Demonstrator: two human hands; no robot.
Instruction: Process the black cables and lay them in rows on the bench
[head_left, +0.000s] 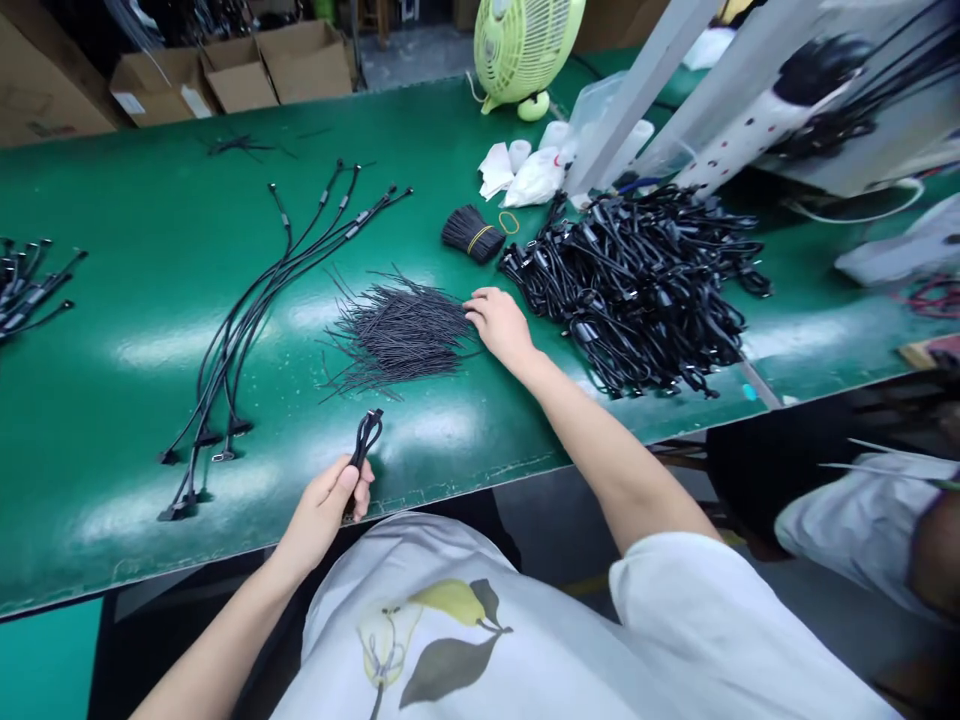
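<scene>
My left hand point(326, 508) is shut on a small looped black cable point(366, 438) just above the near edge of the green workbench point(150, 200). My right hand point(499, 325) rests empty on the bench, fingertips at the edge of a loose pile of thin black wires point(397, 335). A large tangled heap of black cables point(630, 290) lies just right of that hand. Beyond the fingers sits a bundle of thin black wires point(469, 233) tied with a yellow band. Several long forked black cables point(240, 340) lie side by side to the left.
More black cables point(26, 290) lie at the bench's left edge. White bags point(532, 178) and a plastic bag sit at the back, near a green fan point(521, 45). Cardboard boxes point(232, 70) stand beyond the far edge. A person's white sleeve point(862, 525) shows at the lower right.
</scene>
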